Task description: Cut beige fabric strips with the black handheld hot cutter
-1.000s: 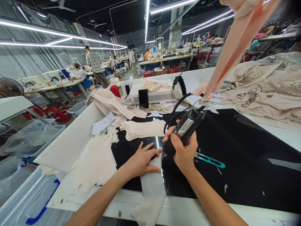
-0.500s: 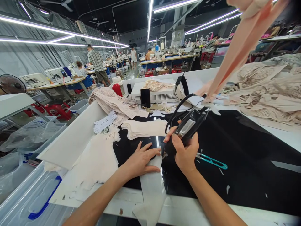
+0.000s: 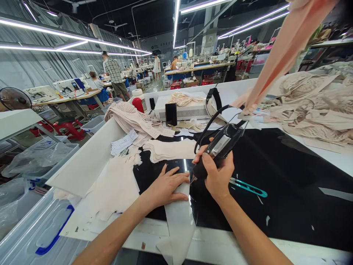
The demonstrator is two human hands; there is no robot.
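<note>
My left hand (image 3: 169, 184) lies flat with its fingers spread, pressing a pale, thin strip of fabric (image 3: 180, 224) onto the black sheet (image 3: 264, 162). The strip runs toward me and hangs over the front edge. My right hand (image 3: 219, 175) is wrapped round a black corded handheld cutter (image 3: 222, 145), tilted with its narrow metal tip down at the strip's right edge, close to my left fingertips. A peach fabric band (image 3: 275, 66) hangs from above to the cutter's cable end. To the right lies a small teal-handled tool (image 3: 249, 188), its tip partly hidden by my right hand.
Stacked pale fabric pieces (image 3: 171, 149) and a larger cream pile (image 3: 113, 187) lie left. Behind stand a white vented box (image 3: 190, 112) and a phone (image 3: 171, 114). Heaped fabric (image 3: 317, 103) fills the back right. A lidded plastic bin (image 3: 52, 228) sits at the lower left.
Both hands stay almost in place. The cutter's tip and the strip have barely shifted, and the whole view has moved very slightly.
</note>
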